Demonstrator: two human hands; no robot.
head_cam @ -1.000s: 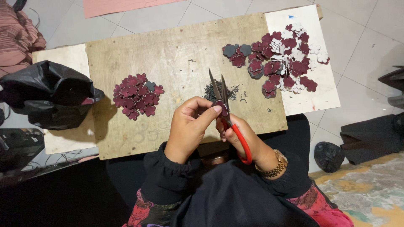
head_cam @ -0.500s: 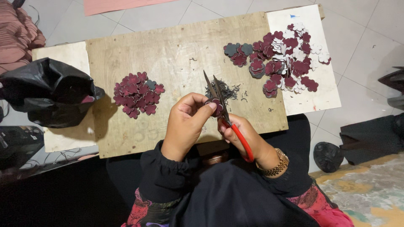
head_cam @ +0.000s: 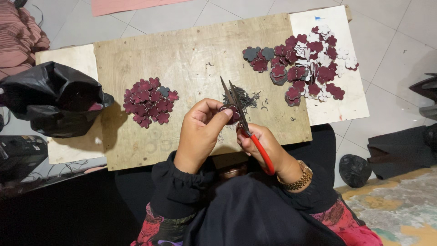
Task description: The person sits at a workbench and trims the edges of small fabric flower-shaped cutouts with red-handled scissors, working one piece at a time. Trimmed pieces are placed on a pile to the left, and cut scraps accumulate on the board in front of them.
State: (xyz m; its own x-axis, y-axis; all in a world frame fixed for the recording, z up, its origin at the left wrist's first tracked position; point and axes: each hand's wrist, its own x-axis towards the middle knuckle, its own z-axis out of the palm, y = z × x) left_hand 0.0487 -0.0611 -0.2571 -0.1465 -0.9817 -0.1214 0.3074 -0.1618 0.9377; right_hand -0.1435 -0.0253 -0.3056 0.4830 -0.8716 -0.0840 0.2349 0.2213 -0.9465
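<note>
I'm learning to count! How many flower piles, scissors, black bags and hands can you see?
Piles of flower-shaped pieces: 2, a maroon pile and a mixed maroon, white and grey pile
Red-handled scissors: 1
Black plastic bag: 1
Hands: 2, left hand and right hand
Total: 6

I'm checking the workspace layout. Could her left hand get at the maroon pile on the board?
Probably yes: the left hand pinches one flower piece, but bare wooden board lies between it and the maroon pile.
</note>
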